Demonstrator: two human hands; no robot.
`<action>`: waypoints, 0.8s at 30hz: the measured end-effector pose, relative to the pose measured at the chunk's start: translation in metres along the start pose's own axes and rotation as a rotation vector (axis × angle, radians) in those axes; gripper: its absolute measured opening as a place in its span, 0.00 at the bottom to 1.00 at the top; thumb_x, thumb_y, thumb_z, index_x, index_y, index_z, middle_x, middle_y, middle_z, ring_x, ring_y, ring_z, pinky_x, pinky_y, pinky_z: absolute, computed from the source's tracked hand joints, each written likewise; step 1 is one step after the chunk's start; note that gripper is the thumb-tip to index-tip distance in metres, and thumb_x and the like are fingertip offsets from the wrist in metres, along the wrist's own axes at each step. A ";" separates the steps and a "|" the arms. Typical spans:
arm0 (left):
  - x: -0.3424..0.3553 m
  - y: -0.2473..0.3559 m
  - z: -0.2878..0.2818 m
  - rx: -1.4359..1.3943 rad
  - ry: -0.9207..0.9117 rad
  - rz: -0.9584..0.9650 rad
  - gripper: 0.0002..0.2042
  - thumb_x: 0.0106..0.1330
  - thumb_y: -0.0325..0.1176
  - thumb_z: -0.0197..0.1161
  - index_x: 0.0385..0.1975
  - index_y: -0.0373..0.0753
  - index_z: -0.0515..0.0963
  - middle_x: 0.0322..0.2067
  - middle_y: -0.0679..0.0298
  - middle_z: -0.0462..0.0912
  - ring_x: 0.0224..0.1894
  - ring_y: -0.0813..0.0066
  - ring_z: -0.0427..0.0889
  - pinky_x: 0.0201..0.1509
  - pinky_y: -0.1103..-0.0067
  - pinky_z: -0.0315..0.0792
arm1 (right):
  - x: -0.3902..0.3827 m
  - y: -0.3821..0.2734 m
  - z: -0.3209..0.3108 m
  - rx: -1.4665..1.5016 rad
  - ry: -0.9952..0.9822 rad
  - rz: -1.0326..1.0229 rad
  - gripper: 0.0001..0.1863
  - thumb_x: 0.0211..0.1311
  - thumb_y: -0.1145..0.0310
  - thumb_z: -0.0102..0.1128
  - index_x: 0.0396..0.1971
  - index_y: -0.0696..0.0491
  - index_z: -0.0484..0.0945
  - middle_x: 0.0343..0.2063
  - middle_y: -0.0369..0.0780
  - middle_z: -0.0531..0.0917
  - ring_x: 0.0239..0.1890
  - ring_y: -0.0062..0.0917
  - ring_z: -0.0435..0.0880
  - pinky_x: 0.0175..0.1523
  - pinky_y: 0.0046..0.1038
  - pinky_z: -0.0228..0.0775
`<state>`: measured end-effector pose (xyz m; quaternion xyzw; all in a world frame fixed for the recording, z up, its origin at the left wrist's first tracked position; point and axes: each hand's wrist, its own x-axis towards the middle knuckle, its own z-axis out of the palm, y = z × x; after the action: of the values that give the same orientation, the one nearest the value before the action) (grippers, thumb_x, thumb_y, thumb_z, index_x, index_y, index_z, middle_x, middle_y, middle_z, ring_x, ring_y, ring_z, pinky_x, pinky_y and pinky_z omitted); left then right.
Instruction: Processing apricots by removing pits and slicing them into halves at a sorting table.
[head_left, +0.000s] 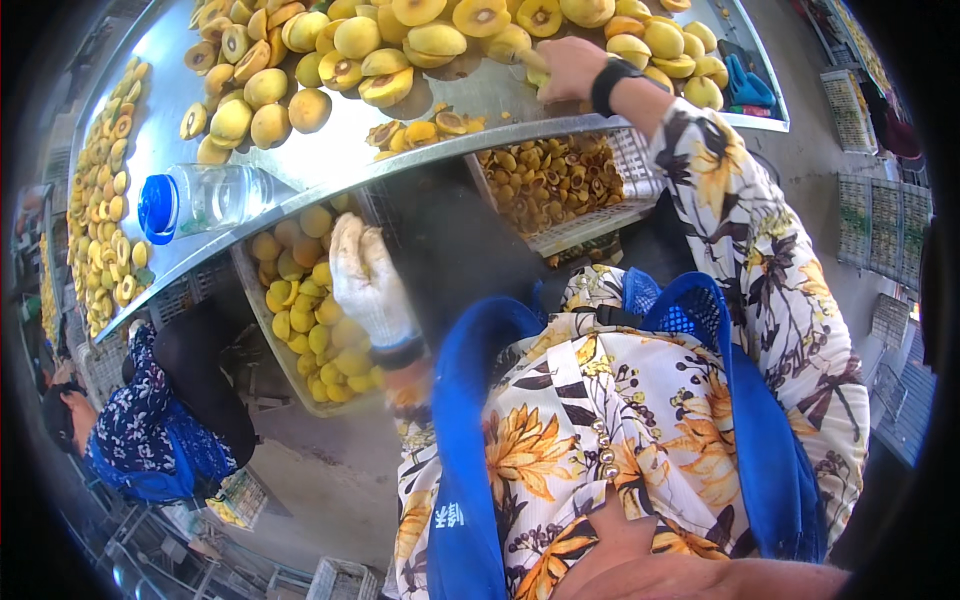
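Note:
My left hand wears a white glove with stained fingertips. Its fingers stretch out loosely, with nothing visible in them, above a crate of whole yellow peaches below the table edge. My right hand, bare with a black wristband, is closed at the near edge of the metal table. A pale yellow, handle-like piece shows at its fingers; what it is I cannot make out. Beside that hand lies a heap of halved peaches, several with brown centres showing. Small peach scraps lie at the table edge.
A clear bottle with a blue cap lies at the table's left. Under the table is a white crate full of peach pits and scraps. A blue-green cloth sits at the right corner. Another person sits at the left.

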<state>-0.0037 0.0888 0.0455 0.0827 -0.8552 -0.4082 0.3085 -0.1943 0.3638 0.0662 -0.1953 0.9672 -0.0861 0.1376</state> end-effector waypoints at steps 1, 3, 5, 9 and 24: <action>0.003 0.020 -0.002 -0.048 -0.011 -0.026 0.09 0.57 0.26 0.57 0.36 0.30 0.76 0.40 0.52 0.77 0.44 0.62 0.75 0.50 0.75 0.67 | 0.008 0.008 0.007 0.091 0.019 -0.030 0.24 0.38 0.59 0.66 0.33 0.60 0.73 0.27 0.45 0.79 0.30 0.37 0.79 0.35 0.32 0.71; 0.008 0.041 0.031 -0.291 -0.138 -0.076 0.10 0.58 0.28 0.57 0.37 0.29 0.75 0.41 0.52 0.76 0.45 0.63 0.75 0.52 0.74 0.66 | -0.028 0.018 -0.009 0.485 -0.069 0.044 0.28 0.39 0.57 0.65 0.39 0.60 0.72 0.24 0.39 0.78 0.17 0.23 0.74 0.22 0.22 0.69; 0.010 0.058 0.036 -0.529 -0.253 -0.212 0.15 0.62 0.33 0.53 0.44 0.30 0.71 0.44 0.53 0.74 0.48 0.65 0.72 0.55 0.75 0.63 | -0.055 -0.018 -0.024 1.203 -0.179 -0.168 0.22 0.44 0.58 0.61 0.38 0.58 0.74 0.22 0.34 0.78 0.15 0.19 0.74 0.19 0.22 0.65; 0.012 0.062 0.073 -1.423 -0.702 -0.750 0.19 0.67 0.42 0.43 0.50 0.33 0.64 0.44 0.56 0.72 0.51 0.68 0.69 0.58 0.77 0.59 | -0.089 -0.061 -0.021 1.558 -0.304 -0.311 0.31 0.43 0.61 0.66 0.49 0.60 0.69 0.33 0.39 0.80 0.36 0.19 0.77 0.41 0.19 0.69; -0.002 0.056 0.071 -1.181 -0.319 -0.853 0.21 0.64 0.47 0.49 0.47 0.37 0.67 0.43 0.58 0.73 0.41 0.64 0.74 0.44 0.68 0.71 | -0.127 -0.106 0.046 0.574 0.263 -0.049 0.19 0.55 0.56 0.55 0.30 0.56 0.64 0.21 0.51 0.74 0.27 0.47 0.76 0.30 0.39 0.66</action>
<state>-0.0381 0.1721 0.0532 0.1678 -0.4216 -0.8910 -0.0116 -0.0310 0.3132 0.0758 -0.1588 0.9079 -0.3836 0.0587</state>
